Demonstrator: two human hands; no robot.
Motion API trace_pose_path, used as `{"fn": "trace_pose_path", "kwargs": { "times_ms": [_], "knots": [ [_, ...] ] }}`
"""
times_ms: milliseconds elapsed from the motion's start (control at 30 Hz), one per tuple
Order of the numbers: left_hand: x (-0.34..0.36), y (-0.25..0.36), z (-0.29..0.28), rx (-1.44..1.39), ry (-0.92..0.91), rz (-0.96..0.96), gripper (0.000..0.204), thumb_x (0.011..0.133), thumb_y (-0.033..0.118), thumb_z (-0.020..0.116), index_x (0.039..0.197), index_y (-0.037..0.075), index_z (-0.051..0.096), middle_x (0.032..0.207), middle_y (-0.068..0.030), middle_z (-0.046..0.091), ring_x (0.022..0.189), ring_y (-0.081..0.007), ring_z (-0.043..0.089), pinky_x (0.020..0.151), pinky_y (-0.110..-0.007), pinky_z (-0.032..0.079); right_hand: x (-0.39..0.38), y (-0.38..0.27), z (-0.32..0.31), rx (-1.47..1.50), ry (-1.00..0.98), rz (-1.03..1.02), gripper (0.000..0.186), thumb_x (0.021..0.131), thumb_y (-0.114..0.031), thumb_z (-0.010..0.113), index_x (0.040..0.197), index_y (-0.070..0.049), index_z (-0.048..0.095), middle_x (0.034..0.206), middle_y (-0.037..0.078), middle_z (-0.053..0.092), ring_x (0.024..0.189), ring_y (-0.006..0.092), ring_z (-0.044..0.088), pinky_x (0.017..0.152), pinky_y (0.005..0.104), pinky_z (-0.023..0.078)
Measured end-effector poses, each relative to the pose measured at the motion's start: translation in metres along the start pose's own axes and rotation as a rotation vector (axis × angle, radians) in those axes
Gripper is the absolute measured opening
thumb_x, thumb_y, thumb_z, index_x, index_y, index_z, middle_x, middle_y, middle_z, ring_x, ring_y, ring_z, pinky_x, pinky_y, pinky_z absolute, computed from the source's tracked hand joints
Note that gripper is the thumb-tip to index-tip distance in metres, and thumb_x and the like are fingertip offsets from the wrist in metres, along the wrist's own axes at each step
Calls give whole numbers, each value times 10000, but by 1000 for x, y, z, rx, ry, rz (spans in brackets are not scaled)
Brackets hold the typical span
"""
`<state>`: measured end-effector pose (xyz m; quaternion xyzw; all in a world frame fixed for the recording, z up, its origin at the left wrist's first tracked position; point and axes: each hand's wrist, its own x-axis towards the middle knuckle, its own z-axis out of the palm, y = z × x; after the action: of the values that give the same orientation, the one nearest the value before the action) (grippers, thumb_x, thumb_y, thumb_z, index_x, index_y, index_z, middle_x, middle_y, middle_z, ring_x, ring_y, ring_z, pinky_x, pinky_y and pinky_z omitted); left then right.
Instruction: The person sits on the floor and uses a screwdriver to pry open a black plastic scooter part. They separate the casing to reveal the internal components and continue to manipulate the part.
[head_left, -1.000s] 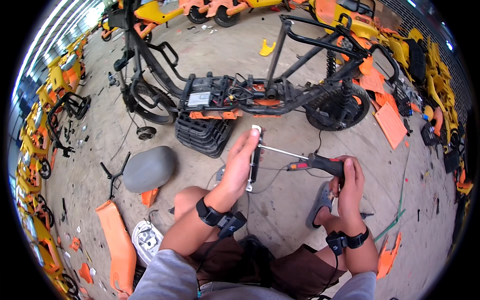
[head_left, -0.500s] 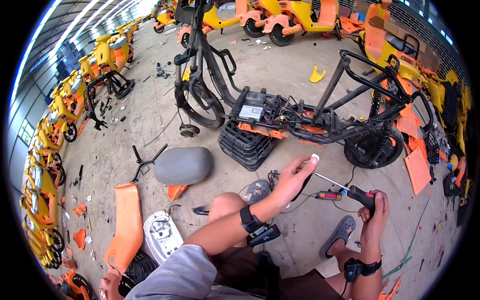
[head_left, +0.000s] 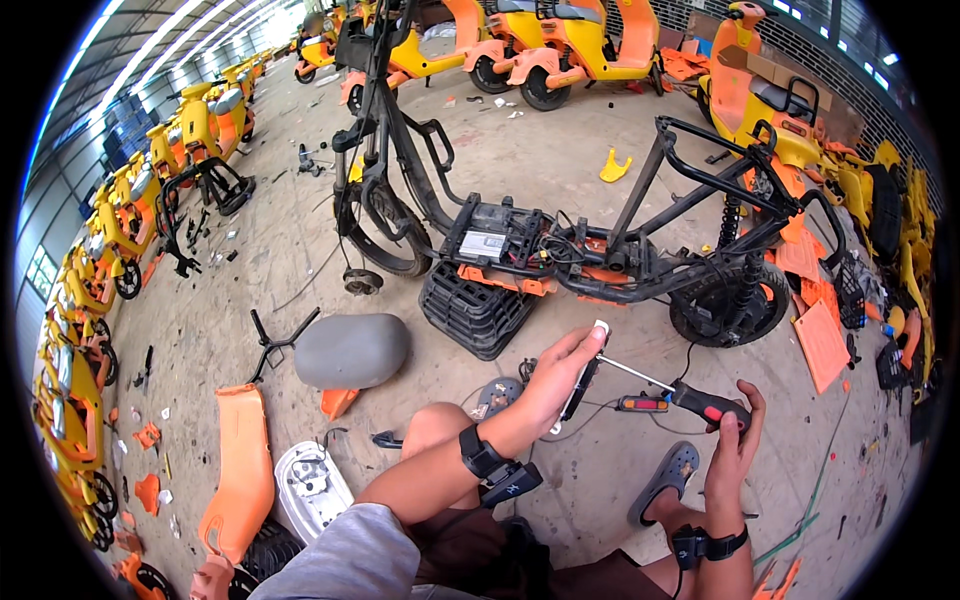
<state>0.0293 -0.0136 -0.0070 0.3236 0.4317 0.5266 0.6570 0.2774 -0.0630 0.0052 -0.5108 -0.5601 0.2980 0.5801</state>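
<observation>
My left hand (head_left: 548,378) is closed round a flat, narrow part with a white edge and a dark face (head_left: 580,388), held up on edge. A screwdriver (head_left: 706,403) with a black and red handle rests in my right hand (head_left: 733,445). Its steel shaft points left, and its tip reaches the part's edge close to my left thumb. Some right-hand fingers are stretched out beside the handle's end. Beyond both hands stands a stripped black scooter frame (head_left: 640,275) with a silver box (head_left: 483,245) in its open floor section.
A black crate (head_left: 475,315) lies under the frame. Left of me are a grey seat (head_left: 352,351), a long orange panel (head_left: 240,465) and a white oval tray (head_left: 310,485). A red and black device (head_left: 642,404) with cables lies on the floor. Yellow and orange scooters line the left.
The view has shifted slightly. The held part has turned so more of it shows, and the screwdriver tip now meets its edge. My right fingers have opened out somewhat along the handle.
</observation>
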Motion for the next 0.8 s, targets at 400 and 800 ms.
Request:
{"fn": "trace_pose_path", "kwargs": {
  "times_ms": [400, 800],
  "knots": [
    [6, -1, 8, -39, 131, 54, 358, 983, 410, 581, 1172, 115, 655, 841, 45, 611, 731, -81, 574, 654, -256, 470, 16, 0, -2, 63, -39, 254, 270, 1021, -238, 530, 1219, -55, 539, 827, 0, 531, 710, 74, 468, 645, 240, 407],
    [3, 2, -2, -6, 171, 23, 445, 963, 500, 576, 1213, 137, 633, 874, 21, 618, 776, -107, 555, 713, -275, 440, 20, 5, 5, 155, -140, 273, 371, 978, -205, 557, 1316, -84, 467, 867, 1, 506, 718, 66, 480, 645, 238, 406]
  ]
}}
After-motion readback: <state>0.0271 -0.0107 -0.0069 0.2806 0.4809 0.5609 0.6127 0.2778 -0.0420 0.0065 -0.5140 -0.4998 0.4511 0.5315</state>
